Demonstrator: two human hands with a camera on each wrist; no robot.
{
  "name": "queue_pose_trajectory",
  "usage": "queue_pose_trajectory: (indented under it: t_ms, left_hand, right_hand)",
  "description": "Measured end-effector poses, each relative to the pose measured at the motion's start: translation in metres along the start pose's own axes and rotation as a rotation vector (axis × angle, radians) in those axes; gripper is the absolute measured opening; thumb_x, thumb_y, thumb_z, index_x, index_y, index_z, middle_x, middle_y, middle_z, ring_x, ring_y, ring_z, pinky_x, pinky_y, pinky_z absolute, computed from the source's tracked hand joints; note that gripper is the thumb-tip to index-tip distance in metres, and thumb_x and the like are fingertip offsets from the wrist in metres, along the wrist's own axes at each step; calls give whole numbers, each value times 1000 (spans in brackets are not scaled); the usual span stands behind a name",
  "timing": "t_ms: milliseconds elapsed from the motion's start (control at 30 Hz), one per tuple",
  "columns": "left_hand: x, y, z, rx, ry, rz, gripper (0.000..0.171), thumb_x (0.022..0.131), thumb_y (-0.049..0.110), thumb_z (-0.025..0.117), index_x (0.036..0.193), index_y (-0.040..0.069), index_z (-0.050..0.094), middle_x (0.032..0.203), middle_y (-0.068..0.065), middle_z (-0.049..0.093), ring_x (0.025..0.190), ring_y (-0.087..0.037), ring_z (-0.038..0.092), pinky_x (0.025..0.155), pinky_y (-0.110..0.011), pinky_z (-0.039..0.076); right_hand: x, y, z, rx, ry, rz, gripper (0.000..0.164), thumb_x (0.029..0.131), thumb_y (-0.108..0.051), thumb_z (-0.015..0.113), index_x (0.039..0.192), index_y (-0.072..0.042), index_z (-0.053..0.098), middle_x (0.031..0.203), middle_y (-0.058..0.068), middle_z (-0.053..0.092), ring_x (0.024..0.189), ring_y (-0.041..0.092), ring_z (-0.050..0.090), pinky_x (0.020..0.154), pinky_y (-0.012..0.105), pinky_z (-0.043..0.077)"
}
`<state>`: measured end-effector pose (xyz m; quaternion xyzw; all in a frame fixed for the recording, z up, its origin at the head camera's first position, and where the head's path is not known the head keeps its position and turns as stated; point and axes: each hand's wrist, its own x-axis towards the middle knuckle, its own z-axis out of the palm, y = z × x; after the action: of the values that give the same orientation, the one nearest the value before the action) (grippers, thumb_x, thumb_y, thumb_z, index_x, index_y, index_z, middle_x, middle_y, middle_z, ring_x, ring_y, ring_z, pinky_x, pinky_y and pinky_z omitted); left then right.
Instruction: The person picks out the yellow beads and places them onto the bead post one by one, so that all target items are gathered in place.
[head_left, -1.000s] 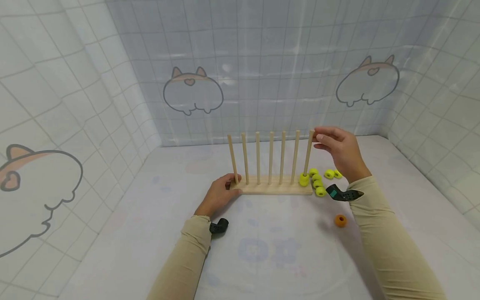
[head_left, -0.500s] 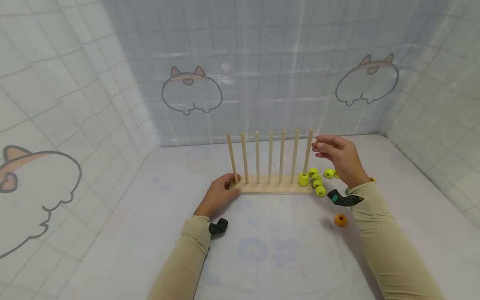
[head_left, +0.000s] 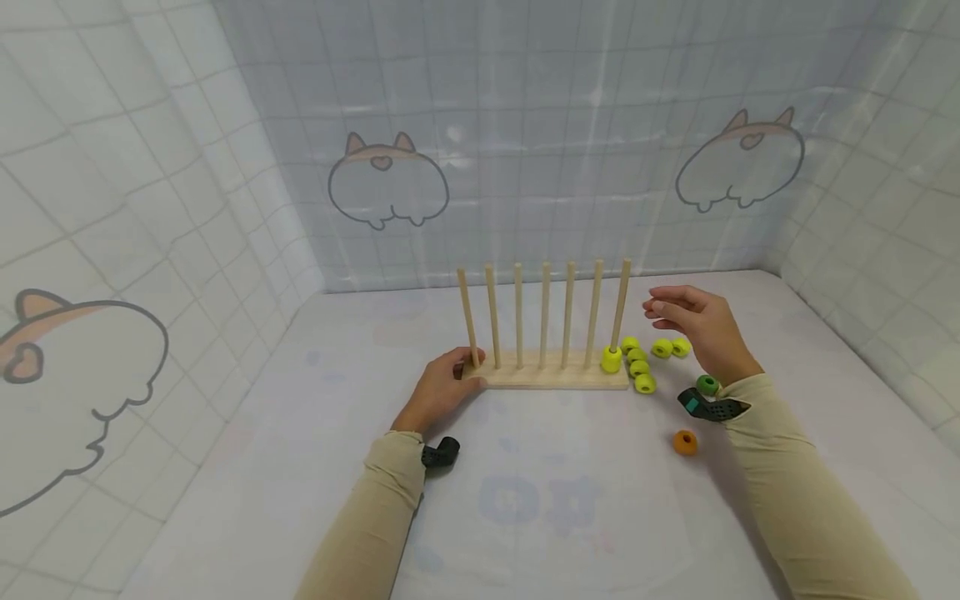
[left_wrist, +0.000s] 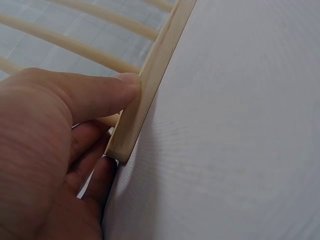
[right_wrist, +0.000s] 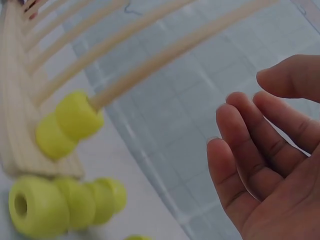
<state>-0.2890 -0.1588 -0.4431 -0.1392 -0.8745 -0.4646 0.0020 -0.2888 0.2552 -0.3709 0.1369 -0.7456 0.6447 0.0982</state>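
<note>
A wooden base (head_left: 551,380) with several upright pegs stands on the table. My left hand (head_left: 438,392) grips its left end; in the left wrist view the thumb (left_wrist: 107,92) presses the base's edge while other fingers curl behind. Two yellow beads (right_wrist: 70,125) sit stacked at the foot of the rightmost peg (head_left: 620,308). My right hand (head_left: 705,329) hovers to the right of that peg, fingers relaxed and holding nothing. Several loose yellow beads (head_left: 637,368) lie in a row beside the base's right end.
Two more yellow beads (head_left: 662,348) lie behind the row, near the right hand. A green bead (head_left: 707,384) sits by the right wrist, and an orange bead (head_left: 685,442) lies nearer the front. A tile-patterned sheet (head_left: 517,167) rises behind the table.
My right hand has moved away from the rightmost peg's top, rightward and slightly down. The green bead by the right wrist has come into view. My left hand keeps its grip on the base.
</note>
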Motion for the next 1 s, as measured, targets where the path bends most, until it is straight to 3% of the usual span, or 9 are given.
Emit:
queue_pose_trajectory:
  t_ms: [367,733,833,900,1000]
  left_hand:
    - [-1,0,-1,-8,9,0,36,88,18,77,123,17,67,132,-1,62,115,-23,62,101,-42,45]
    - [0,0,0,-1,10,4,37,88,18,77,124,17,67,130,-1,64,114,-23,62,100,-43,46]
    - [0,-1,0,3,13,8,36,88,18,77,123,16,67,132,-2,63,115,-24,62,101,-43,46]
    - [0,-1,1,7,13,8,36,89,18,77,123,15,67,133,-3,62,116,-25,62,101,-43,45]
    - [1,-2,1,8,7,8,35,89,18,77,123,14,66,134,-3,61,117,-25,61,102,-43,45]
  right_hand:
    - [-4,6,-25,76,62,23,40,97,-19,68,127,6,61,107,5,71,98,15,68,82,24,55]
    - [-6,18,-40,-106,92,148,44,101,-26,62,132,4,56,109,-6,70,99,7,67,83,22,54]
    - [-6,22,-44,-143,70,201,48,101,-29,61,136,3,55,116,-4,68,103,7,66,91,31,53]
    - [-8,24,-49,-158,49,261,51,100,-33,62,139,-1,53,123,-1,66,105,9,65,106,53,41]
    - [-10,26,-55,-179,17,327,57,99,-40,62,143,-4,50,134,8,59,113,16,63,106,68,29]
